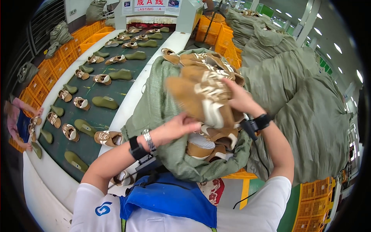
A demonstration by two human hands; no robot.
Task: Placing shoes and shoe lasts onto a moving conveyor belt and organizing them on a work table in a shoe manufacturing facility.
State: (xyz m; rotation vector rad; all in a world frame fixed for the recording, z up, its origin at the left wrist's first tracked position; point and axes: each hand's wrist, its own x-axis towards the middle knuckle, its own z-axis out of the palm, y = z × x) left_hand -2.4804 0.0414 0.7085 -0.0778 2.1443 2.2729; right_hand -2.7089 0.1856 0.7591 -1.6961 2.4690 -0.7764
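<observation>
Both hands work at the mouth of an open green woven sack (162,96) that stands in front of the person; the right hand (241,99) is clamped on a tan shoe upper (201,96) with pale stripes and a white edge, lifted just above the sack mouth and blurred, so whether it is one upper or two pressed together I cannot tell; the left hand (176,129) is curled at the near lip of the sack, fingers closed against the underside of the same bundle, though how firmly it grips is hidden.

Inside the sack more tan uppers (208,147) lie heaped, and others (201,60) spill over its far rim; the sack looks well filled, so most of its load seems yet to come out.

To the left of the sack runs a dark green conveyor belt (96,116) with a white rim; on it lie rows of olive-green shoe lasts (104,102) paired with tan uppers (81,103); one such upper (108,137) lies on the belt just beside the sack; judging by that, a good many pairs are already laid out.

Right of the sack are piled further bulging green sacks (309,116); orange crates (50,69) line the far side of the belt, where another person's sleeve (19,106) shows.
</observation>
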